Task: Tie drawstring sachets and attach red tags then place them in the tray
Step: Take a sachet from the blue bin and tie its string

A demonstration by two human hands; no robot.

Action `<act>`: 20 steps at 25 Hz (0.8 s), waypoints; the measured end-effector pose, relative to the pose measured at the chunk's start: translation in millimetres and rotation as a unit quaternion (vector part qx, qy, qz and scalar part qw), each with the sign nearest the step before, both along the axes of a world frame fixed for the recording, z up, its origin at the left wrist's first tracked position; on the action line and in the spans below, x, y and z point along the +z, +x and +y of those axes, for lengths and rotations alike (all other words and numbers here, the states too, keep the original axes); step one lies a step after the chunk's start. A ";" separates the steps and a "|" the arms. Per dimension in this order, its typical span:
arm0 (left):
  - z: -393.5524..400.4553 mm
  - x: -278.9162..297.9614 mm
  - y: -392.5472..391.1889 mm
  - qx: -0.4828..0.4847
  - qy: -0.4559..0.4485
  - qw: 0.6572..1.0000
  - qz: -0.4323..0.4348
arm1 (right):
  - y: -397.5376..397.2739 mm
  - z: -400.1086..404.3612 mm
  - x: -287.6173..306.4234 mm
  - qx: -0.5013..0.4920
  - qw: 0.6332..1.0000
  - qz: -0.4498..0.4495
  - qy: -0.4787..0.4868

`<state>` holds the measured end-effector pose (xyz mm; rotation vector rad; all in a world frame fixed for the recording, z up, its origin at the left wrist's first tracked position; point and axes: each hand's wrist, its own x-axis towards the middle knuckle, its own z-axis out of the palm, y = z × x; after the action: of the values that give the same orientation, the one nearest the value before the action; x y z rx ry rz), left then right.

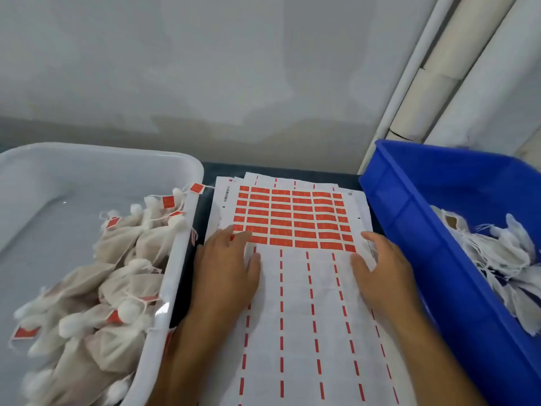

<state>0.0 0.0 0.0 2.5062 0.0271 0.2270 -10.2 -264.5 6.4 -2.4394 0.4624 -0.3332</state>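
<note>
**Inspector A:** We start at the sheet of red tags (295,218), which lies in the middle of the dark table (292,169), on top of a few more sheets fanned out beneath it. Its far part holds a full grid of red rectangular tags; the near part shows only bare white backing with broken red lines running toward us.

**Inspector B:** We note both hands on that sheet. The left hand (231,268) lies flat with straight fingers, its fingertips touching the nearest row of tags at the left edge. The right hand (380,268) rests on the right edge, fingers relaxed and extended, gripping nothing.

**Inspector A:** We record a small barcode-like mark at the sheet's far left corner. Any print on the tags is too fine to read.

**Inspector B:** Moving outward, the white tray (181,259) stands just beside the sheets on the left. It holds a heap of tied sachets (123,276), beige cloth pouches with white gathered tops, several carrying red tags on thin strings. One tag hangs over the tray's rim.

**Inspector A:** On the right we find a blue bin (415,230), touching or overlapping the sheets' edge; we cannot tell which. Inside lie untagged sachets (497,253) with loose white drawstrings.

**Inspector B:** Behind the table rises a plain pale wall (205,68). At the right corner, white pipes (439,83) run upward.
</note>
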 end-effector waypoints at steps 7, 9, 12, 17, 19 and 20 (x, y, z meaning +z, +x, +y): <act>6.6 -10.2 1.9 0.024 -0.054 0.998 0.018 | 3.6 -13.2 -2.3 0.049 0.997 -0.012 0.064; 7.3 -8.5 2.1 0.029 -0.028 0.999 0.021 | 1.5 -13.7 -1.6 0.054 0.996 -0.008 0.070; 5.8 -5.9 0.6 0.026 0.005 1.000 0.008 | 0.3 -6.2 -2.4 0.065 0.997 -0.014 0.034; 2.0 -6.5 -1.0 0.022 0.046 0.999 0.001 | 1.6 -5.5 -7.2 0.061 0.997 -0.022 0.030; 1.6 -7.1 -1.1 0.022 0.053 0.998 0.009 | 2.7 -7.9 -8.5 0.061 0.997 -0.022 0.040; 1.9 -7.2 -0.9 0.020 0.052 0.998 0.010 | 2.7 -8.0 -8.9 0.062 0.997 -0.027 0.045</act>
<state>-0.9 1.9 -7.2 2.6130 0.0748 0.2246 -7.5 -272.5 -2.5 -2.3533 0.2953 -0.3178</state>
